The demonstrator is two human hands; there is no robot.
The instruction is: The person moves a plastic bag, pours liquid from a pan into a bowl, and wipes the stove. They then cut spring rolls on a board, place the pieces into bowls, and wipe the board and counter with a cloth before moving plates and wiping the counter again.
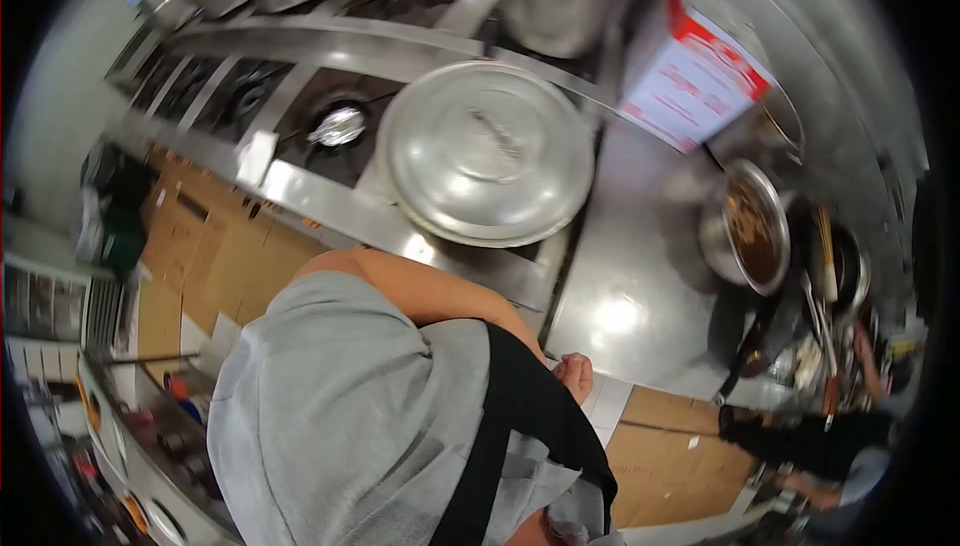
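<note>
My left arm crosses in front of my grey shirt and black apron. My left hand [575,376] is by the steel counter's near edge, with its fingers curled closed and nothing showing in them. Only a bit of my right arm [532,529] appears at the bottom; my right hand is out of sight. In front of my left forearm, on the stove [310,191], sits a large round pot lid [470,151] with a handle on top. The lid hides whatever is beneath it.
On the steel counter [620,256] stand a red-and-white box [695,81] and a metal bowl [718,231] of brown sauce. Pans and utensils lie beyond it. A tall pot [555,11] is at the back. Crumpled foil [338,127] covers a burner. Another person [825,446] is at lower right.
</note>
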